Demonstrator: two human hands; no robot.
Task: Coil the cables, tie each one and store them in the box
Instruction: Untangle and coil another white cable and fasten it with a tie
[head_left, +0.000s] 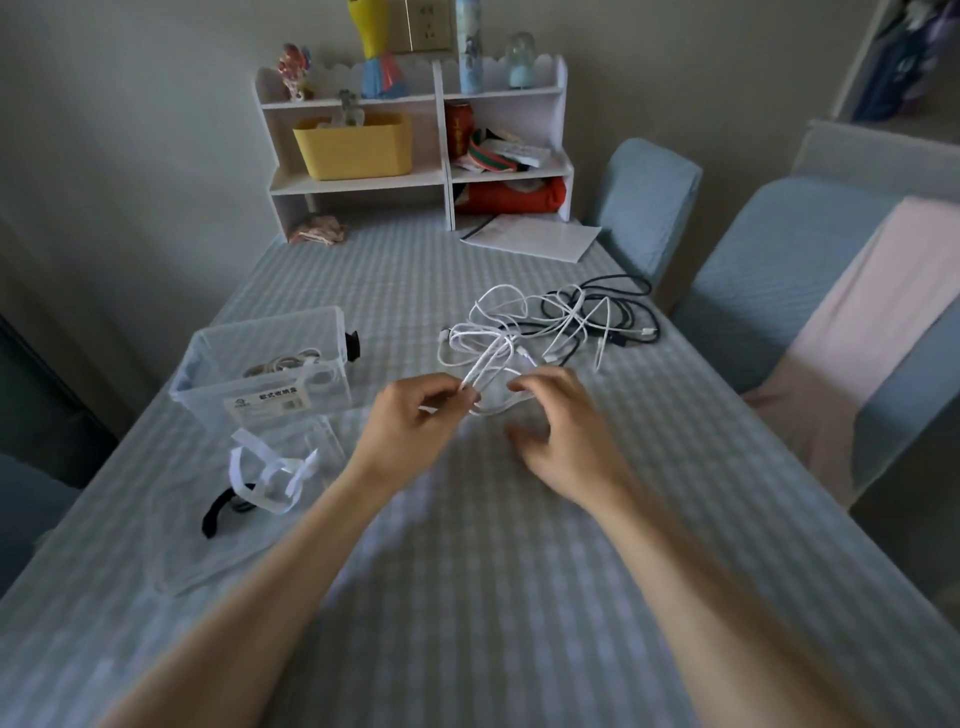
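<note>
White cable (485, 358) pinched in loops by left hand (410, 421), fingers curled round strands above checked tablecloth (519, 571). Right hand (558, 431) just beside, fingers loosely spread, fingertips at the loop; grip cannot be told through blur. Beyond both hands, tangled black cable (618, 312). Left of left hand, clear box (260, 364) with 1 coiled cable inside.

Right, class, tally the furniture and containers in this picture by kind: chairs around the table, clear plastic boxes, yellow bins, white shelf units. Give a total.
Chairs: 2, a near chair and a far chair
Clear plastic box: 1
Yellow bin: 1
White shelf unit: 1
Total: 5
</note>
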